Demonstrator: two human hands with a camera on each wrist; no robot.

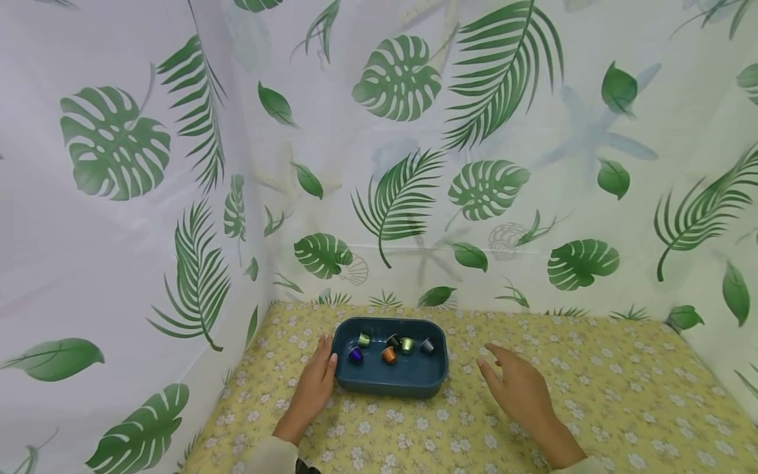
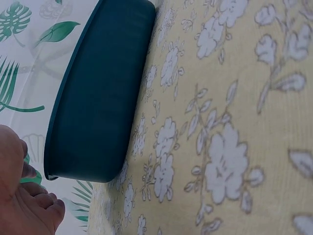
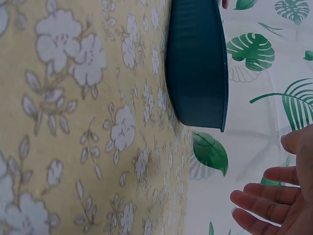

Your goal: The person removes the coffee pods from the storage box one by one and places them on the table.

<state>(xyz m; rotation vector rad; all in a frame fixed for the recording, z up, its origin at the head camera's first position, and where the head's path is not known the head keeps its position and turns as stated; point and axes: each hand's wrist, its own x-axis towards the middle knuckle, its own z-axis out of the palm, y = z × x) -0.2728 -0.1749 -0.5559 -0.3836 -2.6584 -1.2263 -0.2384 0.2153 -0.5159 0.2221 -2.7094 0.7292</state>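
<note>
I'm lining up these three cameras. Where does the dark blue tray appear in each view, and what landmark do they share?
Head: the dark blue tray is at lower middle, its inside visible.
Left wrist: upper left, tilted, its outer wall showing.
Right wrist: top, right of centre, outer wall showing.
Shared landmark: the yellow flowered surface under it.

Over the remote feed I see a plain cream left sleeve [image 1: 271,458], a black item [image 1: 304,468] by its cuff that I can't identify, and a pale right sleeve [image 1: 583,467]; my left hand [image 1: 315,382] and right hand [image 1: 522,394] are bare.
</note>
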